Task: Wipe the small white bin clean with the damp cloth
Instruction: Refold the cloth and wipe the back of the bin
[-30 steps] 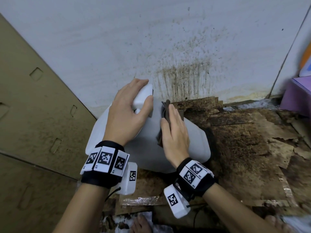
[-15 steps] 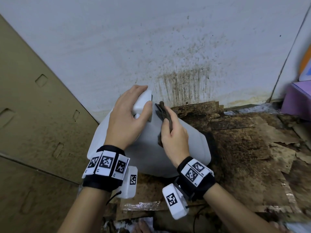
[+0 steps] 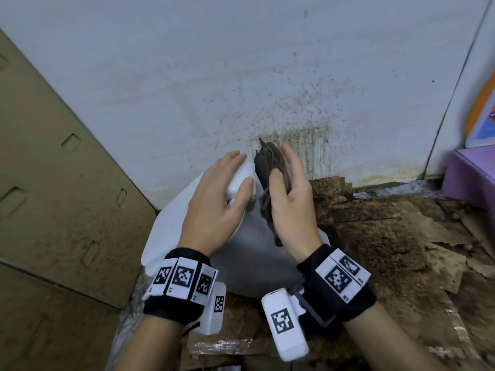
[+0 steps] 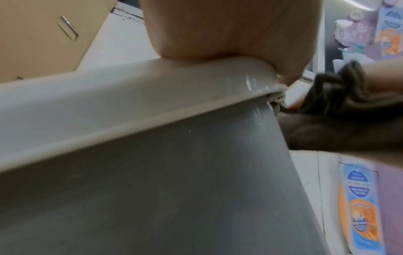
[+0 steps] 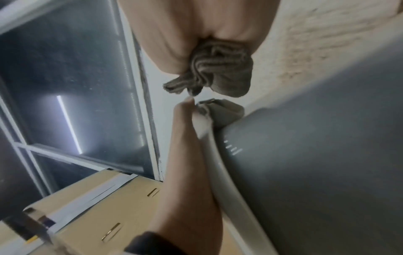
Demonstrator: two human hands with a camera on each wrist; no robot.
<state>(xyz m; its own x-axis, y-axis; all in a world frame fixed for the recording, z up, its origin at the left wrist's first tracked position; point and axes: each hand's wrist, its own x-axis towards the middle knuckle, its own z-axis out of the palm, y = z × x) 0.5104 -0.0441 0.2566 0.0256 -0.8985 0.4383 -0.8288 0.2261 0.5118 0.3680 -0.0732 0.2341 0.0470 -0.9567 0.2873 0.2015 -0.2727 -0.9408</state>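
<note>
The small white bin [image 3: 249, 253] lies tipped on the floor with its rim toward the stained wall. My left hand [image 3: 222, 199] grips the rim's corner, fingers over the top and thumb on the side; the left wrist view shows the palm [image 4: 218, 31] pressed on the rim [image 4: 130, 96]. My right hand [image 3: 289, 194] holds the dark brown damp cloth [image 3: 267, 167], pinched by the thumb, just right of the left hand at the rim's end. In the right wrist view the cloth [image 5: 220, 69] is bunched in the palm above the bin's wall [image 5: 327, 155].
Brown cardboard boxes [image 3: 53, 196] stand close on the left. The white wall [image 3: 241, 76] behind is spattered with dirt. Torn, soiled cardboard [image 3: 388, 236] covers the floor to the right, and a purple box [image 3: 471, 178] sits at the far right.
My right hand has slid the cloth from the bin's side up to the rim and raised it toward the wall. The left hand keeps its grip on the rim.
</note>
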